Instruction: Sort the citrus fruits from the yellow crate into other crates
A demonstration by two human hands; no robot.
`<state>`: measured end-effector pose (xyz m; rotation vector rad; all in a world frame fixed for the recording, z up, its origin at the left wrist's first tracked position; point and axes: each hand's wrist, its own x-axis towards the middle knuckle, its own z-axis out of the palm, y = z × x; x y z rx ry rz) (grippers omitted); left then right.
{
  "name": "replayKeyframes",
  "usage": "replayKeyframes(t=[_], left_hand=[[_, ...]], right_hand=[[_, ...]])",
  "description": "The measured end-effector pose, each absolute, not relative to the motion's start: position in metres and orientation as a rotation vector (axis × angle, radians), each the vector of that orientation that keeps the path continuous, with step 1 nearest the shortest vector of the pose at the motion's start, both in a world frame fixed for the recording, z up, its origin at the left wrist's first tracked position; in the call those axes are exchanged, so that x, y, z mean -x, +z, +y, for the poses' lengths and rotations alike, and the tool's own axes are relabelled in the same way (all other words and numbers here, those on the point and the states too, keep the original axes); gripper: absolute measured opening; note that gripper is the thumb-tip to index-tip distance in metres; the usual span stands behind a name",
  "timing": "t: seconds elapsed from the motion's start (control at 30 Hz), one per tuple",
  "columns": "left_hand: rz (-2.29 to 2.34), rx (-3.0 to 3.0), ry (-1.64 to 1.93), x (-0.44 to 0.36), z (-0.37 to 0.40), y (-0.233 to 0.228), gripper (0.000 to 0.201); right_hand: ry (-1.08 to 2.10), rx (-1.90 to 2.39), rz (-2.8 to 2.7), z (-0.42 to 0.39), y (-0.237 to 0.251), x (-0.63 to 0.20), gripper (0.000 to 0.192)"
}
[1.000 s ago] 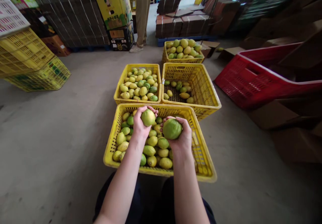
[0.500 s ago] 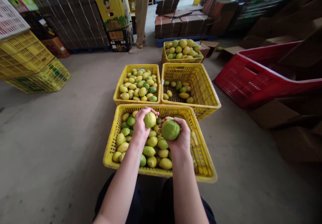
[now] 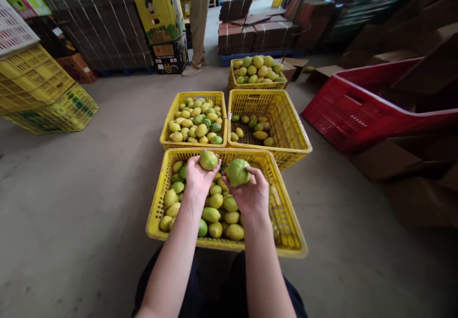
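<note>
My left hand (image 3: 197, 179) holds a small yellow-green lemon (image 3: 208, 160) at its fingertips. My right hand (image 3: 251, 195) grips a larger green lemon (image 3: 237, 172). Both hands hover over the far end of the near yellow crate (image 3: 291, 232), which holds several yellow and green lemons. Just beyond it stand two yellow crates side by side: the left crate (image 3: 168, 126) is nearly full of lemons, the right crate (image 3: 289, 127) has only a few on its bottom.
A fourth yellow crate (image 3: 250, 85) full of lemons stands farther back. A red crate (image 3: 343, 117) lies tilted at right among cardboard boxes. Stacked yellow crates (image 3: 43, 94) sit at left. A person's legs (image 3: 198, 17) stand by a yellow carton (image 3: 159, 13).
Both hands have moved forward toward the far rim of the near crate, each still holding its lemon. The lemons now sit nearer the fingertips.
</note>
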<state>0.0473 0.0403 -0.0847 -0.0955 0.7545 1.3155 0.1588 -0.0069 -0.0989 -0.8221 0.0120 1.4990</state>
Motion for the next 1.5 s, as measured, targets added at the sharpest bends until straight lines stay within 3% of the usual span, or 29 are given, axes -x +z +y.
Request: replayKeyframes(t=[0.17, 0.43, 0.63, 0.77, 0.9, 1.5], left_hand=[[0.746, 0.062, 1.241, -0.048, 0.042, -0.082, 0.03], [0.769, 0.037, 1.15, -0.049, 0.038, -0.079, 0.036], [0.788, -0.031, 1.209, -0.05, 0.038, -0.074, 0.034], [0.796, -0.11, 1.218, -0.052, 0.037, -0.071, 0.019], [0.757, -0.173, 1.227, -0.052, 0.033, -0.071, 0.014], [0.466, -0.232, 1.255, -0.044, 0.024, -0.076, 0.06]], right_hand=[[1.534, 0.761, 0.063, -0.003, -0.106, -0.159, 0.015], [1.777, 0.71, -0.226, -0.002, -0.116, -0.158, 0.049], [1.742, 0.641, -0.186, -0.004, -0.111, -0.159, 0.045], [1.761, 0.543, -0.18, -0.006, -0.106, -0.16, 0.037], [1.768, 0.501, -0.204, -0.008, -0.103, -0.16, 0.042], [1.676, 0.558, -0.252, -0.014, -0.091, -0.156, 0.08]])
